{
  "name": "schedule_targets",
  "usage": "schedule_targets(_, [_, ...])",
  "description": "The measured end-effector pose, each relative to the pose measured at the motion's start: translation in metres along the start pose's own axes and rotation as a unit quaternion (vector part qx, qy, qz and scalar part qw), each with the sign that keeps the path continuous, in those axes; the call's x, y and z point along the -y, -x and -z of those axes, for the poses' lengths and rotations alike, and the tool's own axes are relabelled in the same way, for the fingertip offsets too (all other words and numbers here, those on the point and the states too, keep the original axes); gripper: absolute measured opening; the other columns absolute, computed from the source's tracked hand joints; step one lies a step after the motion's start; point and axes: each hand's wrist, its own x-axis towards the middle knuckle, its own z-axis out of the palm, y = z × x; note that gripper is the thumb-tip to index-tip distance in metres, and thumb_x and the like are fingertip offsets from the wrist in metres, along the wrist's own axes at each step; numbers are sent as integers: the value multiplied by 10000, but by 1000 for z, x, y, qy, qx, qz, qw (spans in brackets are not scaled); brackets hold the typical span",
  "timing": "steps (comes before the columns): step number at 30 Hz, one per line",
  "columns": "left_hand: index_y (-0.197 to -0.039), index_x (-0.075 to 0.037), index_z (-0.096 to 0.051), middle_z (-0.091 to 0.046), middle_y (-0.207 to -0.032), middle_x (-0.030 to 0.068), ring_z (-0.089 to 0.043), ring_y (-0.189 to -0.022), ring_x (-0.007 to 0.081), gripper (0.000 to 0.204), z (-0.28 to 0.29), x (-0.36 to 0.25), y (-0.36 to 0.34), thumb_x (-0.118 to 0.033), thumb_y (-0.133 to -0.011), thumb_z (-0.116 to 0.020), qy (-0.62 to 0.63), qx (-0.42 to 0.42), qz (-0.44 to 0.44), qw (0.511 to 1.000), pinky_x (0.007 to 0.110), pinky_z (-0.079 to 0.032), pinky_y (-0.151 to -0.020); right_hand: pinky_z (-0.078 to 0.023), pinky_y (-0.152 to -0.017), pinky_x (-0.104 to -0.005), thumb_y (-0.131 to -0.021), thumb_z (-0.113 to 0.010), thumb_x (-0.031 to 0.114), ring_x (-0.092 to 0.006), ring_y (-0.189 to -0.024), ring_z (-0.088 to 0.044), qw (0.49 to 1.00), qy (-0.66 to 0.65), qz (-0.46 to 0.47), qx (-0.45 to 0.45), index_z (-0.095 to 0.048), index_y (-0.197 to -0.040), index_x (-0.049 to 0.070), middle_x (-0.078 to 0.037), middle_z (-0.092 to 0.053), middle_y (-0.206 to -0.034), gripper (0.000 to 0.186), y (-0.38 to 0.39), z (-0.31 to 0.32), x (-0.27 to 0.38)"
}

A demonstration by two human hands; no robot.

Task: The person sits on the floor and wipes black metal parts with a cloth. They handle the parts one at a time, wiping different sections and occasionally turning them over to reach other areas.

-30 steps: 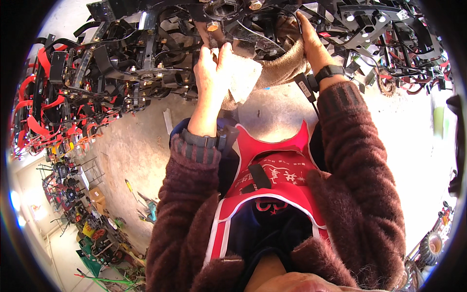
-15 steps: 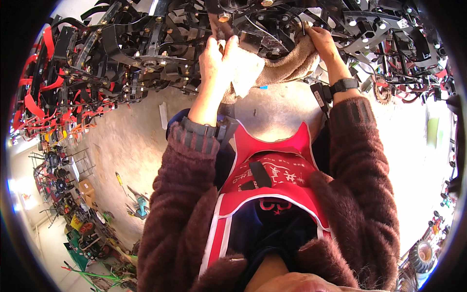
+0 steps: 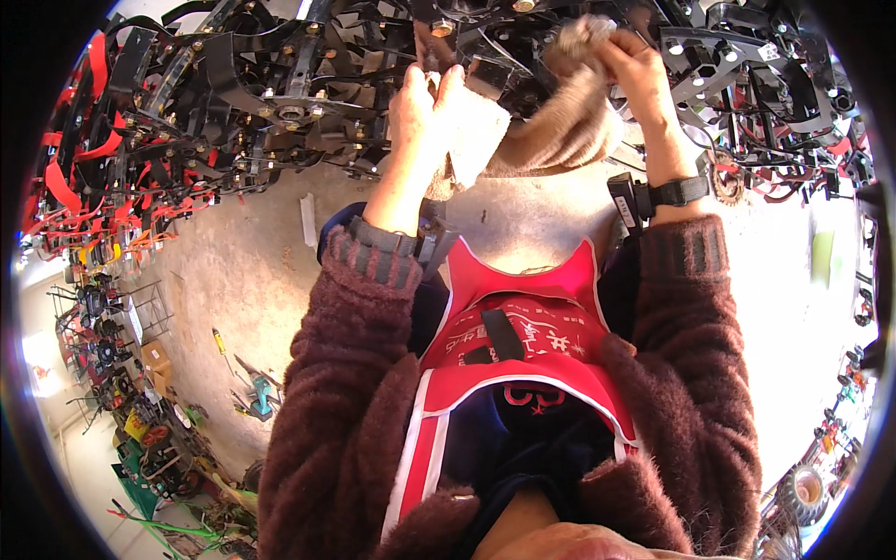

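Left hand: the left hand [image 3: 425,107] was closed on the pale end of a cloth [image 3: 523,135], upper centre.
Right hand: the right hand [image 3: 635,70] gripped its bunched brown end (thumb hidden).
Behind: black metal frames [image 3: 280,84] filled the top.

Stacked black metal tiller-blade assemblies [image 3: 308,84] run across the top of the frame from the left edge to the right edge. At upper centre, the left hand [image 3: 425,112] and the right hand [image 3: 635,70] sit side by side against these assemblies, each closed on part of a crumpled beige cloth [image 3: 551,140] that hangs between them. A bare concrete floor [image 3: 252,280] lies below the assemblies, centre-left. Small red-framed machines and scattered hand tools [image 3: 121,373] occupy the lower left.
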Motion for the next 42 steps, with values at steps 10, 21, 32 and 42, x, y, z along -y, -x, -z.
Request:
schedule_targets(10, [-971,26,-499,-659,-854,139,-630,-741,181,410,0,3,2,-357,-931,-640,15,17,-10,1000,327,-511,-674,-526,-849,-391,-941,-573,460,-341,-994,-672,966,220,133,-13,-620,-1222,59,-183,-697,-1024,492,-18,-82,-25])
schedule_targets(21, [-987,17,-449,-646,-831,199,-646,-727,266,415,2,2,4,-361,-943,-613,26,33,-10,999,375,-505,-654,-464,-929,-425,-1005,-313,547,-388,-1138,-566,946,264,132,134,-615,-1204,46,-219,-620,-1196,618,-42,-84,-48])
schedule_targets(32, [-1030,29,-454,-658,-862,209,-667,-765,295,428,-3,-1,4,-358,-939,-613,12,16,2,1000,378,-513,-689,-518,-808,-434,-973,-450,421,-328,-959,-650,848,423,233,216,-685,-1135,288,-102,-692,-1007,315,-57,-89,-56])
schedule_targets(42, [-989,34,-515,-675,-910,229,-683,-839,329,424,-1,0,1,-373,-930,-618,20,2,3,1000,396,-519,-731,-513,-768,-433,-891,-622,266,-394,-880,-635,946,261,182,56,-678,-914,16,-215,-651,-894,258,-26,-86,-13])
